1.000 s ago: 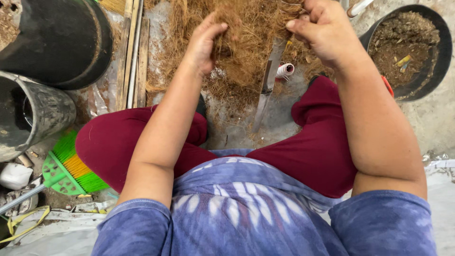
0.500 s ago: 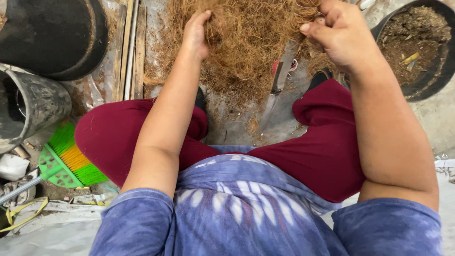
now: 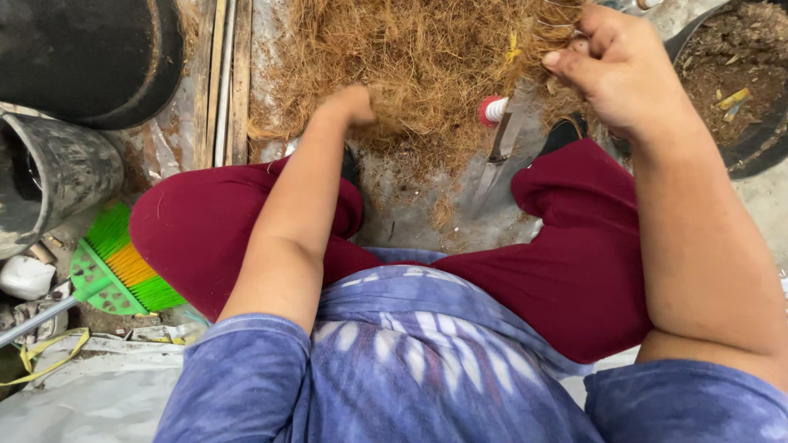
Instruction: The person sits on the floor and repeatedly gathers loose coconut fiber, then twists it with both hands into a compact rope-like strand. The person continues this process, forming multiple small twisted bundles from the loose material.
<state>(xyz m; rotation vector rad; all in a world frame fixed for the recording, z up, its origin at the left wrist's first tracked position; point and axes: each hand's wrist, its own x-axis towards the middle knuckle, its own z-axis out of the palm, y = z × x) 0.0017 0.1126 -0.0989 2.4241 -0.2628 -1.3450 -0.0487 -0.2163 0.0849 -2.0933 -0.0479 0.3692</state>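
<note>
A heap of brown coconut fibre [image 3: 419,57] lies on the ground in front of my knees. My left hand [image 3: 349,105] is dug into the near edge of the heap, fingers curled into the strands. Raised at the top right, my right hand [image 3: 620,70] is closed on a tuft of the same fibre. Between the hands a knife [image 3: 498,148] with a red and white handle lies on the ground, blade toward me.
Two black pots [image 3: 90,57] stand at the left, the nearer pot [image 3: 57,176] tipped on its side. A black pot of soil [image 3: 743,82] sits at the right. A green and orange broom [image 3: 115,271] lies by my left knee. Wooden slats [image 3: 222,82] run beside the fibre.
My left hand has sunk lower into the near edge of the fibre. My right hand has stayed raised at the top right with its tuft. The view has shifted slightly.
</note>
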